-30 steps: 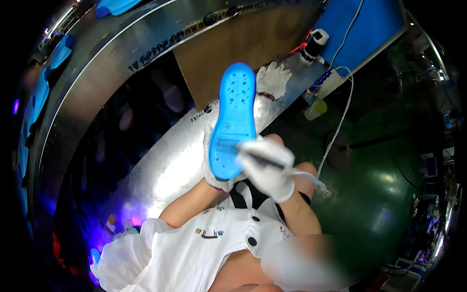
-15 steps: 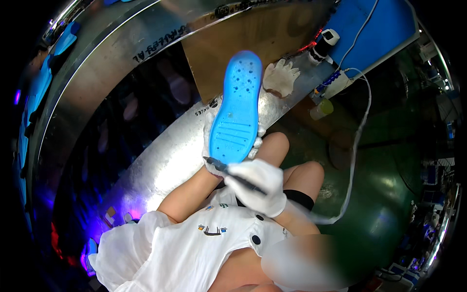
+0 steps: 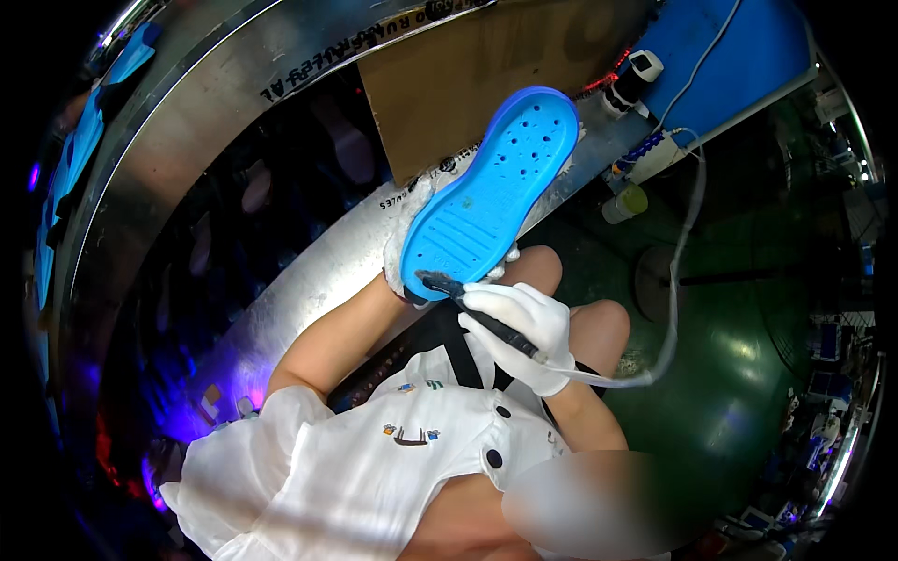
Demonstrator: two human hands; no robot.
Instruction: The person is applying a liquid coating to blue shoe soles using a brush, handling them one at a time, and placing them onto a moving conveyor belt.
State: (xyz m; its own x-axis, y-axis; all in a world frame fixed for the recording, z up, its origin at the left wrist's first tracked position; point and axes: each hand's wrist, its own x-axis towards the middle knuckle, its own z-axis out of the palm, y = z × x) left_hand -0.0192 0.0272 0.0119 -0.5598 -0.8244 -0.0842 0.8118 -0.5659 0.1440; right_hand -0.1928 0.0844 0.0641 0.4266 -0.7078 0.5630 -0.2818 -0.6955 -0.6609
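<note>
A blue shoe sole [image 3: 449, 224], dotted with small holes in its forepart and ridged near the heel, lies tilted up to the right. My left hand [image 3: 404, 234], in a white glove, is wrapped round it from underneath, with fingertips showing at its right edge. In my white-gloved right hand [image 3: 524, 327] is a slim black brush-like tool [image 3: 491, 323]. Its dark tip rests at the inside of the sole's heel; whether it touches cannot be made out. A pale hose [image 3: 669, 346] runs to that hand, seemingly joining the tool's rear end.
A curved metal bench [image 3: 281, 299] runs across the left, with dark sole shapes in its hollow. Brown cardboard [image 3: 412, 112] stands behind. At the upper right are a blue board [image 3: 730, 65], a small white-and-black device [image 3: 631, 84], a control box [image 3: 655, 157] and a yellow-lidded jar [image 3: 625, 203].
The sole's toe has swung right, now covering the loose glove on the bench. My right hand moved slightly right, and the tool's tip went from the heel's outer edge to inside it.
</note>
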